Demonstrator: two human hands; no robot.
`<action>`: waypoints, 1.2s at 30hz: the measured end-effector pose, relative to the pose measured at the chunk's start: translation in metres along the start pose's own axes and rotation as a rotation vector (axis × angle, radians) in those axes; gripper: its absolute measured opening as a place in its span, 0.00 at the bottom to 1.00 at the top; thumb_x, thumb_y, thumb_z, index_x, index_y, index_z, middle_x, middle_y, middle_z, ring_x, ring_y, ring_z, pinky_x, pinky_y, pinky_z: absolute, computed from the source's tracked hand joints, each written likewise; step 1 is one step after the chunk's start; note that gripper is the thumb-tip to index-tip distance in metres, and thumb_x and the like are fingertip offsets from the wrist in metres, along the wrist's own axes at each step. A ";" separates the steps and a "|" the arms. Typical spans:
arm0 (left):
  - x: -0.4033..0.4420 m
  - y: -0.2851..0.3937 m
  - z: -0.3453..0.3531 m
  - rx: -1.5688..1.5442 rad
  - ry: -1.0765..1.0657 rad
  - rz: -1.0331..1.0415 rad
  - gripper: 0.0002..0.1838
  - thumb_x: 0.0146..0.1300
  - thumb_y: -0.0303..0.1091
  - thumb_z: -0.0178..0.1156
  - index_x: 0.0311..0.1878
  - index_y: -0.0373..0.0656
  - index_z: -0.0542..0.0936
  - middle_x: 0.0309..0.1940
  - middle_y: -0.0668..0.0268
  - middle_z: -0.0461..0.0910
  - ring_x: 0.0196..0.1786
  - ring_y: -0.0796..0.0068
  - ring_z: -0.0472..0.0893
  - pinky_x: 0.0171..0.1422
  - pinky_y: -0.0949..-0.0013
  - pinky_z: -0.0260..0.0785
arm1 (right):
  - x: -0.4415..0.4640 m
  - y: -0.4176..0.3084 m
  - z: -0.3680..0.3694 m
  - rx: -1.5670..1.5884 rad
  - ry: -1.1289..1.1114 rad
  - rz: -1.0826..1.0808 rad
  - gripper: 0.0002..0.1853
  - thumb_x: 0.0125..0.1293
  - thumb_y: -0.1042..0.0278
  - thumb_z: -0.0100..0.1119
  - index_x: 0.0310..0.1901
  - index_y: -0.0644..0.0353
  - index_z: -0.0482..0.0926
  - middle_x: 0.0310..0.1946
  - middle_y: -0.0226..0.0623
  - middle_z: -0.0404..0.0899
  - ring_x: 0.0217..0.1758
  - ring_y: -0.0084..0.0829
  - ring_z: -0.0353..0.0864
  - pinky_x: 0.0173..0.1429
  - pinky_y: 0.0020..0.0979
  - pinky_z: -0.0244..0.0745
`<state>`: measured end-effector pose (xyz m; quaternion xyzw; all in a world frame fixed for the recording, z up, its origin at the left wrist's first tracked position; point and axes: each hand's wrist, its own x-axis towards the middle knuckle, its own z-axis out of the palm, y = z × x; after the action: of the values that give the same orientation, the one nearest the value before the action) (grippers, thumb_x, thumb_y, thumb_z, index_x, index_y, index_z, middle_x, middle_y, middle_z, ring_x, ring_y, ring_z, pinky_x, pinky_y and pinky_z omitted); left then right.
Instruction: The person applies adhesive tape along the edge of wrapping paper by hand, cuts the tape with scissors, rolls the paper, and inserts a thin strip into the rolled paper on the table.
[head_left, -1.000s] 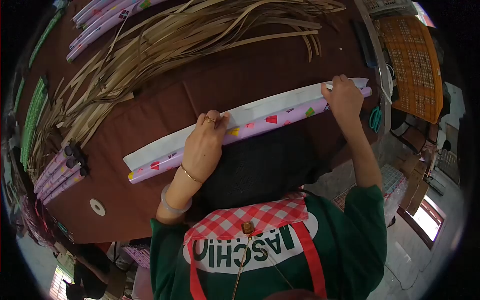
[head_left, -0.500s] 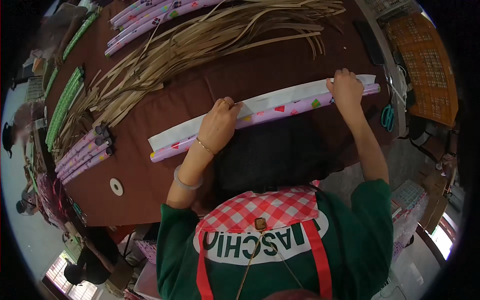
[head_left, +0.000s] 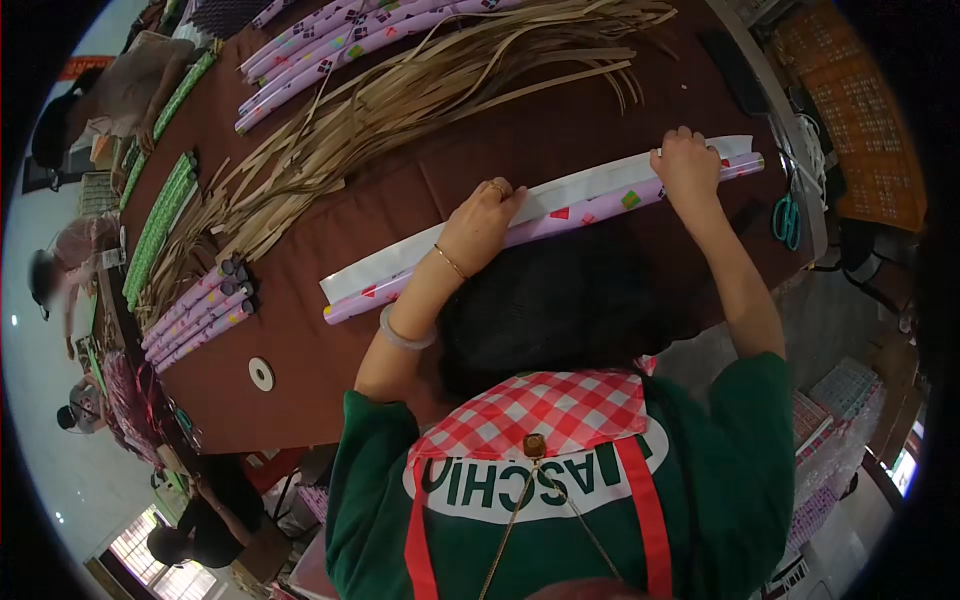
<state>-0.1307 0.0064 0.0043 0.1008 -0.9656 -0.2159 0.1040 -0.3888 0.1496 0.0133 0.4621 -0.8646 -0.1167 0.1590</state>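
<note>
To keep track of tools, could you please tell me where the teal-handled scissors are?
In the head view, the teal-handled scissors lie near the right edge of the table, right of the right hand and below the right end of the patterned roll.

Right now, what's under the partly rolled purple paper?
Brown cloth shows along the far edge of the purple paper and likely continues beneath. Directly underneath, the paper covers everything, so I can't tell whether anything else lies there.
</note>
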 end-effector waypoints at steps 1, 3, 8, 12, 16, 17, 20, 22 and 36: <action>0.000 0.000 -0.002 0.022 -0.027 0.014 0.19 0.54 0.22 0.49 0.51 0.39 0.74 0.37 0.60 0.71 0.42 0.61 0.73 0.48 0.67 0.68 | 0.000 0.000 0.000 0.002 -0.006 0.003 0.13 0.46 0.56 0.63 0.25 0.58 0.78 0.26 0.32 0.76 0.32 0.31 0.78 0.32 0.33 0.76; 0.001 0.005 -0.006 0.088 -0.066 0.014 0.20 0.55 0.23 0.49 0.52 0.39 0.73 0.37 0.61 0.71 0.41 0.63 0.73 0.47 0.67 0.69 | 0.000 0.000 0.000 0.017 -0.001 0.001 0.13 0.47 0.57 0.63 0.25 0.59 0.78 0.27 0.32 0.76 0.33 0.31 0.78 0.32 0.33 0.76; 0.005 0.008 -0.008 0.338 -0.122 0.114 0.21 0.55 0.26 0.49 0.55 0.39 0.71 0.37 0.64 0.70 0.38 0.68 0.72 0.41 0.69 0.71 | 0.001 0.000 0.001 0.011 -0.030 0.009 0.13 0.47 0.57 0.63 0.25 0.59 0.79 0.27 0.33 0.76 0.33 0.31 0.78 0.32 0.33 0.76; 0.004 0.004 -0.006 0.432 -0.177 0.184 0.21 0.55 0.28 0.49 0.54 0.38 0.70 0.38 0.64 0.70 0.39 0.70 0.71 0.41 0.71 0.70 | -0.001 0.000 0.000 0.046 0.003 0.008 0.13 0.47 0.57 0.63 0.25 0.59 0.78 0.26 0.33 0.76 0.33 0.31 0.77 0.32 0.33 0.75; 0.007 0.000 -0.011 0.339 -0.224 0.194 0.23 0.53 0.25 0.50 0.56 0.36 0.69 0.40 0.63 0.71 0.42 0.69 0.71 0.45 0.71 0.69 | -0.002 0.000 0.005 0.021 0.087 -0.011 0.08 0.47 0.63 0.61 0.22 0.58 0.78 0.22 0.32 0.75 0.29 0.29 0.76 0.29 0.31 0.73; 0.007 -0.004 -0.012 0.343 -0.222 0.195 0.23 0.53 0.25 0.50 0.56 0.36 0.69 0.40 0.63 0.71 0.42 0.69 0.71 0.45 0.71 0.69 | -0.002 0.000 0.004 0.022 0.081 -0.014 0.08 0.47 0.63 0.61 0.21 0.58 0.78 0.22 0.32 0.75 0.29 0.29 0.76 0.29 0.31 0.73; 0.001 -0.020 -0.010 0.041 -0.258 0.125 0.25 0.52 0.21 0.50 0.57 0.34 0.68 0.39 0.62 0.71 0.43 0.67 0.72 0.47 0.70 0.68 | -0.002 0.000 0.002 0.024 0.080 -0.018 0.08 0.46 0.63 0.61 0.21 0.57 0.77 0.22 0.32 0.75 0.29 0.29 0.76 0.29 0.30 0.72; -0.001 -0.022 -0.009 -0.072 -0.164 0.131 0.26 0.50 0.19 0.50 0.56 0.36 0.69 0.37 0.61 0.72 0.43 0.63 0.72 0.49 0.69 0.68 | -0.003 0.000 0.002 0.023 0.079 -0.021 0.08 0.46 0.63 0.61 0.20 0.57 0.77 0.22 0.32 0.75 0.28 0.28 0.76 0.29 0.30 0.72; 0.032 -0.008 -0.014 0.148 -0.229 0.328 0.18 0.51 0.26 0.52 0.48 0.42 0.74 0.36 0.63 0.71 0.40 0.66 0.73 0.42 0.68 0.68 | -0.003 -0.001 0.008 0.010 0.131 -0.004 0.05 0.46 0.67 0.59 0.19 0.56 0.77 0.20 0.32 0.73 0.27 0.29 0.75 0.27 0.30 0.70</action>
<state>-0.1570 -0.0144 0.0182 -0.0757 -0.9878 -0.1347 0.0197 -0.3897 0.1514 0.0047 0.4714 -0.8519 -0.0823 0.2127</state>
